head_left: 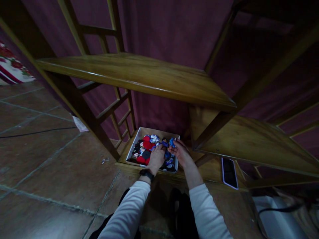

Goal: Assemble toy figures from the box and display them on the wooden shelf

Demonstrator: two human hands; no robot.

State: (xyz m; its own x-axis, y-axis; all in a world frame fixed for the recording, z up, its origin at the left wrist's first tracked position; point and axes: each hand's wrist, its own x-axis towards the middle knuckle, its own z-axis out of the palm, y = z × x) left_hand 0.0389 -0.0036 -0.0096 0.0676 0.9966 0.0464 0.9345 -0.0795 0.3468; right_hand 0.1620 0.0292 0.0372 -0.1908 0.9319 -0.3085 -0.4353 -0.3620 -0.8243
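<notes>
A shallow cardboard box [132,151] stands on the lowest wooden shelf, filled with small colourful figures and red and black round pieces [149,144]. My right hand [181,152] is over the box's right side, its fingers closed on a small blue figurine [172,142]. My left hand [157,156], with a dark watch on the wrist, reaches into the middle of the box. Its fingertips are down among the toys, beside blue and purple pieces [169,162]; whether they grip one is hidden.
A wooden shelf board [134,74] juts out above the box. To the right, a phone [229,173] with a pale purple edge lies on the lower ledge. Slanted wooden posts frame both sides. A dark cable [37,132] runs across the tiled floor at left.
</notes>
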